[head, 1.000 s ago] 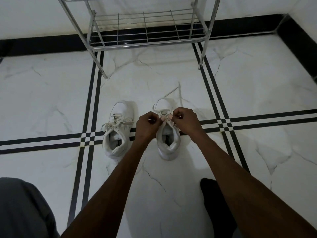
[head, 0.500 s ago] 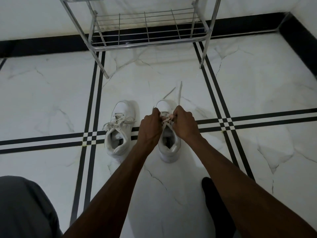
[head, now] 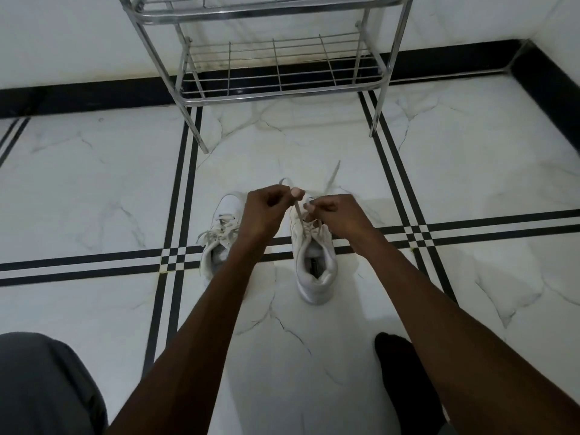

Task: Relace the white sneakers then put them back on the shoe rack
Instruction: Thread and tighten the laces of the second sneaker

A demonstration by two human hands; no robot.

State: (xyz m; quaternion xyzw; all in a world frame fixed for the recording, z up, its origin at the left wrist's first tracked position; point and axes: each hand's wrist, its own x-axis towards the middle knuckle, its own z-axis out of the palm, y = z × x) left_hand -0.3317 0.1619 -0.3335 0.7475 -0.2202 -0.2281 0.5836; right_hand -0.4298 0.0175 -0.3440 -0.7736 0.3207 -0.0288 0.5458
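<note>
Two white sneakers stand on the marble floor point(head: 470, 183), toes pointing far, heels near. The left hand point(head: 265, 211) is curled shut, and its thumb and finger pinch a white lace point(head: 298, 216) that runs up tight from the right sneaker point(head: 315, 262). The right hand point(head: 337, 215) is curled too, fingers bent in, and it pinches the other part of the lace just above the same shoe. A loose lace end point(head: 332, 177) lies on the floor past the hands. The left sneaker point(head: 219, 233) sits just beside, partly hidden by the left arm, its laces crossed. The metal shoe rack point(head: 282, 89) stands farther away by the wall.
</note>
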